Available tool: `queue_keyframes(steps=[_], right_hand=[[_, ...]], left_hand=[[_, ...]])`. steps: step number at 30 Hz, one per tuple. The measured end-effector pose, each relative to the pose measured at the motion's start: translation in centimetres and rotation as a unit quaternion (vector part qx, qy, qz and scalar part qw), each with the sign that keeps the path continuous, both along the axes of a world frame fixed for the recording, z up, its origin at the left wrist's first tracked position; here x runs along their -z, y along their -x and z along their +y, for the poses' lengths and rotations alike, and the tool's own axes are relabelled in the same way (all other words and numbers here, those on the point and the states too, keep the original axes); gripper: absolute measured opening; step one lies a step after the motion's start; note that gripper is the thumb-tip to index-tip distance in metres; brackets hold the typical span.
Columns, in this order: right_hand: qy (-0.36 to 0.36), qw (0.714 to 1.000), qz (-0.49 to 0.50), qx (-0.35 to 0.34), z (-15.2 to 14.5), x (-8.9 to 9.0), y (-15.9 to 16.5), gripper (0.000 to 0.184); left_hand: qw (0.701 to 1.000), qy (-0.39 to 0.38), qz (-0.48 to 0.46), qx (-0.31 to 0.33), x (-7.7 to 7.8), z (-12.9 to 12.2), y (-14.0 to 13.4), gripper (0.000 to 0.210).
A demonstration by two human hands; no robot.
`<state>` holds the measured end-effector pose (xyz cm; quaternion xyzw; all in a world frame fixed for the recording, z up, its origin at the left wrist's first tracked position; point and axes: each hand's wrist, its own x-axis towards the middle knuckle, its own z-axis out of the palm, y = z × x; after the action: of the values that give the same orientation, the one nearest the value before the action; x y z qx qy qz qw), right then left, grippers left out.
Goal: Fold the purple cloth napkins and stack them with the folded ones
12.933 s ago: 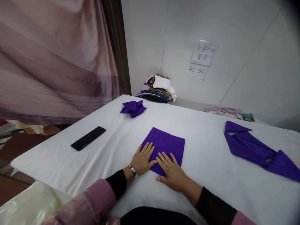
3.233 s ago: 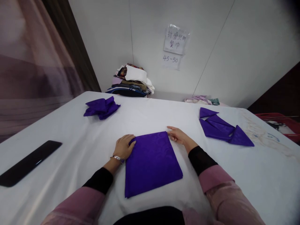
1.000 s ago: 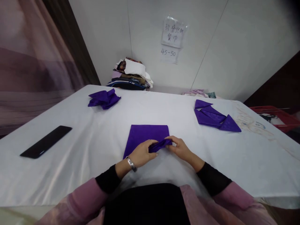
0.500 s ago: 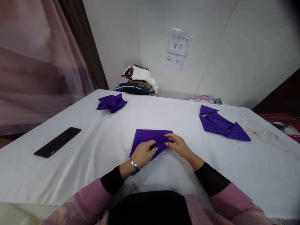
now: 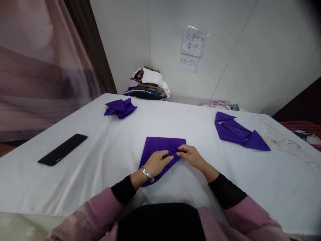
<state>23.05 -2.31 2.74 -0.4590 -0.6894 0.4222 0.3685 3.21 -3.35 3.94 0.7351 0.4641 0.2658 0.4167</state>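
Observation:
A folded purple napkin lies flat on the white-covered table in front of me. My left hand, with a silver bracelet at the wrist, rests on the napkin's middle, its thumb and fingers pinching the cloth. At the napkin's right edge my right hand pinches the fabric between thumb and fingertips. Part of the napkin's near side is hidden under my left hand and wrist.
A crumpled purple napkin lies at the back left, and a folded purple napkin shape at the right. The black flat object sits on the left. Behind the white table are stacked clothes and a wall sign.
My left hand has slid slightly right along the napkin, closer to my right hand. The right hand still pinches the right edge. The view has shifted a little.

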Motion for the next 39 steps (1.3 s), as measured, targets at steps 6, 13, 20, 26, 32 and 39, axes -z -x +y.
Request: queue_keyframes(steps=[6,13,20,26,32,39], right_hand=[[-0.052,0.998,-0.001,0.03,-0.2,1.2,-0.5,0.033],[-0.096,0.994,-0.001,0.054,-0.6,1.5,-0.5,0.012],[-0.156,0.986,0.045,0.032,-1.0,1.0,-0.5,0.003],[-0.172,0.984,0.053,0.007,-1.9,0.3,-0.9,0.004],[-0.151,0.988,0.036,-0.018,-2.0,-0.1,-0.9,0.008],[-0.136,0.99,0.013,0.028,-2.6,0.8,-0.9,0.007]], left_hand=[[0.999,0.04,-0.017,-0.023,0.1,0.1,-0.7,0.038],[0.997,0.069,-0.039,-0.018,0.3,0.0,-0.7,0.038],[0.996,0.066,-0.044,-0.028,0.4,0.1,-0.6,0.04],[0.999,0.04,-0.025,-0.018,-0.4,-0.3,-0.8,0.039],[0.999,0.009,0.018,0.039,-1.0,-1.1,-1.2,0.036],[0.99,-0.072,0.105,0.056,-1.5,-2.7,-1.3,0.037]])
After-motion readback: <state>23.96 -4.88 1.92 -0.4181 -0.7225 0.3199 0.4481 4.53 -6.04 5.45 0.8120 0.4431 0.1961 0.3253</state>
